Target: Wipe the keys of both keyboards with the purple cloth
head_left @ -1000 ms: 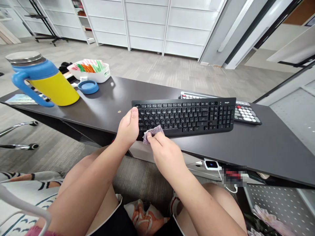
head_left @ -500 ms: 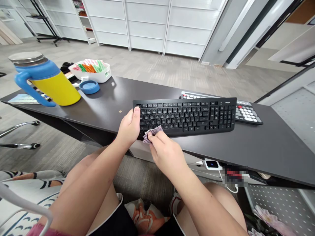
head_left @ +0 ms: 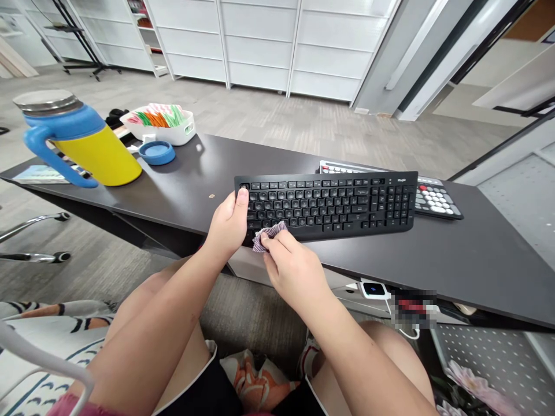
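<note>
A black keyboard (head_left: 329, 202) is held tilted up over the near edge of the dark desk (head_left: 433, 260). My left hand (head_left: 228, 222) grips its left end, thumb on top of the corner keys and the other fingers hidden behind. Pinched in my right hand (head_left: 295, 263) is a small striped cloth (head_left: 269, 236), which lies against the lower left edge of the keyboard. Behind the black keyboard, partly covered by it, a second keyboard (head_left: 437, 199) with white and red round keys rests on the desk.
On the left of the desk stand a large blue and yellow mug (head_left: 102, 153), a blue lid (head_left: 156, 153) and a white basket (head_left: 182, 133) of colourful wrapped items. A small white-framed device (head_left: 373, 290) with a cable sits below the desk's front edge. Pink flowers (head_left: 472, 384) are at lower right.
</note>
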A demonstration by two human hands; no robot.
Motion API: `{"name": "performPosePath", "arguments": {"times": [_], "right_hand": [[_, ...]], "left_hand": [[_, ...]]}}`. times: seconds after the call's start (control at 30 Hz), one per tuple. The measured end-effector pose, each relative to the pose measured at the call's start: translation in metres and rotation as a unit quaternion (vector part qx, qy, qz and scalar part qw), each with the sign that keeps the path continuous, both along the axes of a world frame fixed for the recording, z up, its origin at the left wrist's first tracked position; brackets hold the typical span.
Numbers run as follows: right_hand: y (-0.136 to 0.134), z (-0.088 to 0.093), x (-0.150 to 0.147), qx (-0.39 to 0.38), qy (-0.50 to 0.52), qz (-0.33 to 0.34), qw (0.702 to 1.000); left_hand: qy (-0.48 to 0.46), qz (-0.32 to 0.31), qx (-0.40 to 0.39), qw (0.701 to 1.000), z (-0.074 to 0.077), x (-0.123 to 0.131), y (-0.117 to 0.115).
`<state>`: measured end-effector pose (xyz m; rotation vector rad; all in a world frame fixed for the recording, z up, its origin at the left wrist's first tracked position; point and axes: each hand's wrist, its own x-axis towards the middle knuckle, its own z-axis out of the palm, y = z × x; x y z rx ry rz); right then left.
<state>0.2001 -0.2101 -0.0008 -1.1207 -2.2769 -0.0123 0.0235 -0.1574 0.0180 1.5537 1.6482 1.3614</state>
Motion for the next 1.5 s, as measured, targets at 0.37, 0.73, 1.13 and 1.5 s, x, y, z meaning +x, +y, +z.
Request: {"name": "performPosePath", "arguments": {"times": [0.37,0.73,1.13,1.5], "right_hand": [[0.0002,0.0008,-0.0002,0.008,0.017,0.003,1.000],[0.0010,-0.0013,-0.0001,0.004,0.019,0.005,1.000],[0.0016,-0.0022,-0.0004,0.016,0.034,0.010,0.999],[0.0026,-0.0041,-0.0001,0.017,0.033,0.006,0.999]], "left_hand": [[-0.001,-0.001,0.001,1.000,-0.0001,0.0009,0.0002],[0.003,-0.003,-0.001,1.000,0.0023,0.0015,-0.0005],[0.004,-0.014,-0.002,1.000,0.0005,0.0006,0.0010],[0.007,-0.016,0.001,1.000,-0.0001,0.0003,0.0013]]}}
